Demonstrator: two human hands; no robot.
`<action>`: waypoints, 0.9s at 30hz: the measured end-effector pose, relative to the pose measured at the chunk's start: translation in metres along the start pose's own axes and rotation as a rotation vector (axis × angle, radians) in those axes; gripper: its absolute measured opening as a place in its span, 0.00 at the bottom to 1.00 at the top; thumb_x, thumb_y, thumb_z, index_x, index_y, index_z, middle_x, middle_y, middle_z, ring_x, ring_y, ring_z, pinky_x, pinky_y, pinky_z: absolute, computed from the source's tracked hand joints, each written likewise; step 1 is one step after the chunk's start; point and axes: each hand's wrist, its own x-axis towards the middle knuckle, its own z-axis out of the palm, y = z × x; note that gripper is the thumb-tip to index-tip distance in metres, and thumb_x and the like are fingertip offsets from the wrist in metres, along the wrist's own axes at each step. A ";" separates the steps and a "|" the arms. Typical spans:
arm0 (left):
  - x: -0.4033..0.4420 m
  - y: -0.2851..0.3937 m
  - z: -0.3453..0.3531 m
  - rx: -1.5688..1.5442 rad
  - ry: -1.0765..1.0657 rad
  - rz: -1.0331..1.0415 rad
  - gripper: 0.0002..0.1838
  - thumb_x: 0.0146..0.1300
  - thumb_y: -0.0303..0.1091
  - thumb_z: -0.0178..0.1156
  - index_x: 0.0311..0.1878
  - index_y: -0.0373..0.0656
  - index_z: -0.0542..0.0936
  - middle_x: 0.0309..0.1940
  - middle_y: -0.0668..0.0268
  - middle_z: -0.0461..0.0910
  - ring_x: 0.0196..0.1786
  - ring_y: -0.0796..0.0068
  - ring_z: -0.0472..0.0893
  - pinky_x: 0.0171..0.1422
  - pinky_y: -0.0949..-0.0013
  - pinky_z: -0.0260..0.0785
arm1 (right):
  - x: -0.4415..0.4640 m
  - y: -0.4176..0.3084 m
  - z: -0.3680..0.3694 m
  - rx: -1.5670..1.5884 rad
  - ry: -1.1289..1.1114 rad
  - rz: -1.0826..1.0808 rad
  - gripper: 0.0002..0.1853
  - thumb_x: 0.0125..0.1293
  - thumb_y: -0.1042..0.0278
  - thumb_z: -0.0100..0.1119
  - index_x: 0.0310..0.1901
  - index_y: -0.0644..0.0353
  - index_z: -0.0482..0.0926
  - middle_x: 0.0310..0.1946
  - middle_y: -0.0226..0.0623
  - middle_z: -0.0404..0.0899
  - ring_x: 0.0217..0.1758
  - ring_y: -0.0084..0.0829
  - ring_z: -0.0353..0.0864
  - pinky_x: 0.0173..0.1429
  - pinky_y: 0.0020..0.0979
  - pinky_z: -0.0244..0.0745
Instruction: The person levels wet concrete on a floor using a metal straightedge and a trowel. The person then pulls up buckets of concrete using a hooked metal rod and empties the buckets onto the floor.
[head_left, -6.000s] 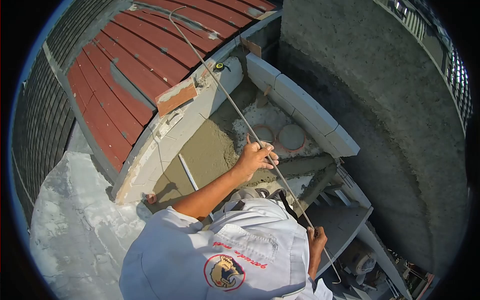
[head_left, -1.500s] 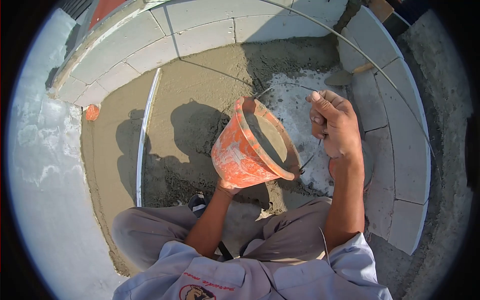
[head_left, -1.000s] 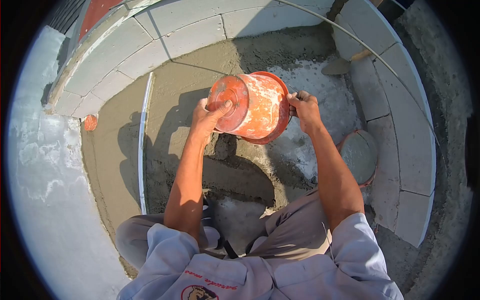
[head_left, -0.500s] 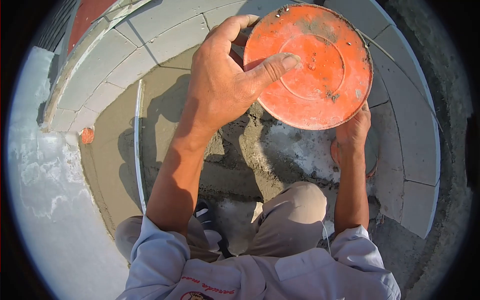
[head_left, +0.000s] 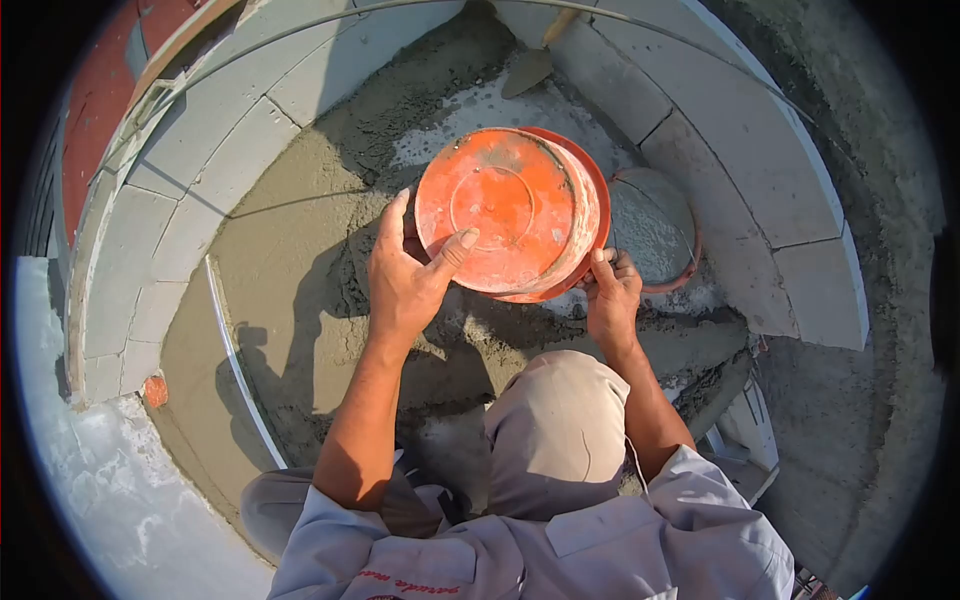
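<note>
An orange bucket (head_left: 490, 215), smeared with mortar, is tipped over so its round base faces up at me. My left hand (head_left: 405, 285) grips its left side, with the thumb across the base and the fingers mostly hidden behind. On the lower right, my right hand (head_left: 612, 300) pinches the bucket's flared rim. Wet grey mortar (head_left: 290, 250) spreads over the floor below. Beside the right hand stands a second orange bucket (head_left: 690, 270) with greyish contents.
A trowel (head_left: 528, 72) with a wooden handle lies at the far end. Pale block walls (head_left: 740, 190) curve around the work area. To the left, a long metal straightedge (head_left: 240, 365) lies on the mortar near an orange fragment (head_left: 155, 391). A thin cable (head_left: 430, 3) crosses the top.
The bucket sits lower and further left in view, turned so its side and rim show. Both hands still hold it. The view has shifted, bringing the trowel and second bucket into sight.
</note>
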 end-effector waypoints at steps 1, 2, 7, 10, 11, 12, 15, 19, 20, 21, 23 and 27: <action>-0.001 0.010 0.000 -0.102 -0.017 0.009 0.49 0.61 0.53 0.77 0.72 0.26 0.67 0.59 0.42 0.81 0.61 0.52 0.84 0.67 0.55 0.75 | -0.001 -0.007 0.003 0.026 -0.031 -0.045 0.12 0.77 0.62 0.65 0.42 0.60 0.74 0.32 0.29 0.78 0.33 0.21 0.76 0.41 0.30 0.77; -0.007 0.008 0.003 -0.116 -0.007 -0.025 0.49 0.61 0.53 0.77 0.73 0.26 0.67 0.60 0.42 0.81 0.62 0.53 0.83 0.67 0.55 0.75 | -0.004 -0.004 0.000 0.014 -0.023 -0.040 0.12 0.77 0.63 0.65 0.42 0.60 0.74 0.33 0.30 0.78 0.33 0.22 0.77 0.41 0.31 0.77; -0.036 -0.137 0.043 0.018 -0.082 -0.495 0.55 0.58 0.49 0.80 0.79 0.30 0.60 0.70 0.44 0.73 0.72 0.57 0.75 0.74 0.57 0.70 | -0.015 0.090 -0.052 -0.334 0.242 0.389 0.07 0.74 0.71 0.64 0.43 0.62 0.74 0.31 0.34 0.80 0.27 0.25 0.76 0.33 0.29 0.75; -0.035 -0.127 0.027 -0.309 -0.072 -0.456 0.50 0.61 0.46 0.79 0.78 0.34 0.62 0.70 0.50 0.74 0.70 0.59 0.77 0.74 0.57 0.70 | -0.008 0.059 -0.039 -0.325 0.155 0.213 0.06 0.74 0.72 0.63 0.42 0.61 0.75 0.30 0.32 0.79 0.26 0.23 0.74 0.30 0.27 0.72; -0.027 -0.105 0.016 -0.369 -0.090 -0.465 0.45 0.63 0.44 0.77 0.77 0.36 0.65 0.69 0.53 0.76 0.69 0.62 0.78 0.73 0.57 0.71 | -0.003 0.039 -0.022 -0.308 0.126 0.089 0.06 0.75 0.71 0.63 0.40 0.61 0.75 0.30 0.29 0.78 0.27 0.20 0.73 0.31 0.26 0.71; -0.019 -0.097 0.009 -0.497 -0.081 -0.511 0.42 0.67 0.44 0.74 0.77 0.39 0.65 0.68 0.54 0.77 0.68 0.62 0.79 0.70 0.57 0.74 | 0.005 0.004 -0.002 -0.397 0.048 0.014 0.08 0.78 0.68 0.61 0.39 0.59 0.75 0.29 0.26 0.75 0.28 0.18 0.71 0.31 0.26 0.70; 0.008 -0.068 -0.002 -0.913 -0.188 -0.442 0.50 0.66 0.45 0.75 0.81 0.38 0.56 0.65 0.55 0.77 0.65 0.63 0.80 0.63 0.56 0.79 | 0.031 -0.091 0.061 -0.210 -0.099 -0.170 0.15 0.82 0.57 0.57 0.40 0.59 0.78 0.26 0.22 0.70 0.26 0.15 0.65 0.29 0.24 0.63; 0.026 -0.074 0.000 -0.584 -0.060 -0.512 0.52 0.69 0.42 0.72 0.83 0.36 0.48 0.63 0.56 0.76 0.62 0.60 0.81 0.62 0.55 0.78 | 0.082 -0.147 0.119 -0.267 -0.134 -0.302 0.16 0.81 0.57 0.57 0.38 0.60 0.79 0.24 0.22 0.69 0.23 0.15 0.63 0.26 0.23 0.59; 0.024 -0.073 -0.003 -0.521 -0.025 -0.539 0.51 0.71 0.41 0.70 0.84 0.35 0.47 0.72 0.46 0.70 0.65 0.49 0.80 0.66 0.51 0.77 | 0.096 -0.147 0.129 -0.312 -0.134 -0.337 0.16 0.81 0.59 0.56 0.37 0.61 0.79 0.23 0.22 0.69 0.23 0.15 0.64 0.26 0.23 0.60; 0.021 -0.073 -0.009 -0.441 -0.054 -0.518 0.51 0.70 0.41 0.70 0.84 0.35 0.49 0.72 0.45 0.70 0.67 0.51 0.79 0.66 0.51 0.77 | 0.109 -0.145 0.139 -0.354 -0.135 -0.370 0.16 0.81 0.60 0.56 0.37 0.63 0.79 0.22 0.23 0.69 0.23 0.16 0.64 0.26 0.22 0.60; 0.013 -0.074 -0.024 -0.276 -0.109 -0.484 0.49 0.69 0.41 0.71 0.83 0.35 0.52 0.74 0.44 0.69 0.69 0.53 0.78 0.64 0.51 0.77 | 0.138 -0.136 0.146 -0.295 -0.159 -0.252 0.15 0.80 0.61 0.56 0.37 0.63 0.80 0.23 0.24 0.70 0.23 0.17 0.65 0.27 0.24 0.62; 0.006 -0.035 -0.079 0.194 -0.396 -0.353 0.41 0.68 0.43 0.72 0.78 0.36 0.67 0.70 0.39 0.74 0.68 0.50 0.80 0.66 0.52 0.77 | 0.197 -0.093 0.149 -0.289 -0.112 -0.020 0.13 0.79 0.64 0.56 0.37 0.62 0.81 0.24 0.25 0.72 0.23 0.19 0.67 0.30 0.28 0.67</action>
